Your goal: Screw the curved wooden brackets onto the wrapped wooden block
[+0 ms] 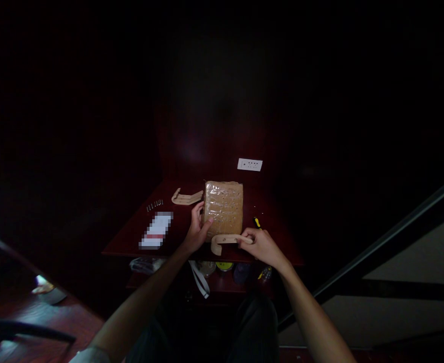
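My left hand (pixel 199 229) grips the left side of a cardboard box (pixel 225 204) wrapped in clear tape, its thumb on the front face. Small dark holes dot that face, and the box stands upright on the dark red table. In my right hand (pixel 260 244) is a curved light-wood hook (pixel 225 239), pinched at its right end and held just in front of the box's lower edge. Behind my left hand lies a second wooden piece (pixel 187 198) of similar bent shape. A yellow-and-black screwdriver handle (pixel 257 222) shows beyond my right hand; its rest is hidden.
Several small metal screws (pixel 154 205) lie in a row at the table's left, near a blurred white sheet (pixel 156 231). A white socket plate (pixel 249 165) is on the back wall. Under the tabletop, a shelf holds a white strap (pixel 199 280) and a yellow-green roll (pixel 224 265).
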`<action>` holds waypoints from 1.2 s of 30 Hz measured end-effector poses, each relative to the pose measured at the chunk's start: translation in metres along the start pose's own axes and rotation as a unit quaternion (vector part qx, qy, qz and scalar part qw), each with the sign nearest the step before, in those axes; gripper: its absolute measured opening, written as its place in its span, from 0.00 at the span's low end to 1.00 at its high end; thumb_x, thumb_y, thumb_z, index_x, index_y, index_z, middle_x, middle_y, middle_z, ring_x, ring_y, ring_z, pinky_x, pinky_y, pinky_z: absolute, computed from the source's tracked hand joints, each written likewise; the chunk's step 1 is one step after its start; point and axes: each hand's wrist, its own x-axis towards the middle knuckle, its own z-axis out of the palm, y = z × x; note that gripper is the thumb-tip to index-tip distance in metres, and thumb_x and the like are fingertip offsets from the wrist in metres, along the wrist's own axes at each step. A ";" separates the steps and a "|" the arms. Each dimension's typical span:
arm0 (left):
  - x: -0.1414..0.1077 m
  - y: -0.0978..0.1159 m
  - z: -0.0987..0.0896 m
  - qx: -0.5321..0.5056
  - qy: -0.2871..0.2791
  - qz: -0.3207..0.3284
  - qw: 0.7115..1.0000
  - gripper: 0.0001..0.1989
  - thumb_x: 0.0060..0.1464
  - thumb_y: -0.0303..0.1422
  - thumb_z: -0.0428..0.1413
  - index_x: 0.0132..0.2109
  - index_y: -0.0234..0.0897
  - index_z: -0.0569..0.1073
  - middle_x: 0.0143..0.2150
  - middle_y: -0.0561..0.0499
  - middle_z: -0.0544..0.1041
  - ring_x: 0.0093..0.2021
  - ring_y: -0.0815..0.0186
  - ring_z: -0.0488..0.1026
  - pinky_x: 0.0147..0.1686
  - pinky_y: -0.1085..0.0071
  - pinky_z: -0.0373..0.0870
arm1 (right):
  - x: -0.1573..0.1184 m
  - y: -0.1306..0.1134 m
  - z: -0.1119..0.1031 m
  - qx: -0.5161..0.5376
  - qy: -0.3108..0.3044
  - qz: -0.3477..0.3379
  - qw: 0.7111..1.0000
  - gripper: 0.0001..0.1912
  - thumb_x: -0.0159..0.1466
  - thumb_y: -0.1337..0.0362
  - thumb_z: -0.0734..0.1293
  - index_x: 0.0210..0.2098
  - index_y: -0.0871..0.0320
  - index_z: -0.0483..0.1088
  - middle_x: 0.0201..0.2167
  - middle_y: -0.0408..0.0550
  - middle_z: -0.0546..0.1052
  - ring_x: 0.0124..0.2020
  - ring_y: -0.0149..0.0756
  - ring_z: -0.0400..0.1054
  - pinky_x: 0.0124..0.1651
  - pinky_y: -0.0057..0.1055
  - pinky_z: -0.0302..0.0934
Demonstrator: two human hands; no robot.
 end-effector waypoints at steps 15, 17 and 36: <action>0.001 0.001 0.000 -0.006 -0.005 0.024 1.000 0.27 0.57 0.35 0.52 0.60 0.41 0.50 0.62 0.41 0.57 0.60 0.58 0.60 0.58 0.57 0.58 | -0.013 -0.010 0.009 0.035 -0.092 -0.035 0.995 0.05 0.57 0.65 0.64 0.32 0.59 0.71 0.22 0.40 0.72 0.23 0.27 0.61 0.25 0.22 0.53; 0.001 -0.001 -0.001 -0.006 0.003 0.021 1.000 0.26 0.58 0.35 0.52 0.60 0.40 0.51 0.62 0.41 0.57 0.60 0.59 0.60 0.59 0.58 0.57 | -0.017 -0.008 0.009 0.063 -0.094 -0.024 0.993 0.08 0.56 0.68 0.63 0.36 0.58 0.71 0.25 0.40 0.74 0.23 0.27 0.63 0.25 0.22 0.55; -0.001 -0.002 0.001 -0.055 0.048 -0.046 0.996 0.28 0.54 0.37 0.54 0.58 0.41 0.52 0.61 0.40 0.61 0.58 0.56 0.63 0.57 0.54 0.59 | -0.040 0.021 -0.015 0.200 0.134 0.008 0.971 0.11 0.62 0.58 0.65 0.27 0.58 0.72 0.26 0.47 0.75 0.31 0.35 0.70 0.37 0.31 0.62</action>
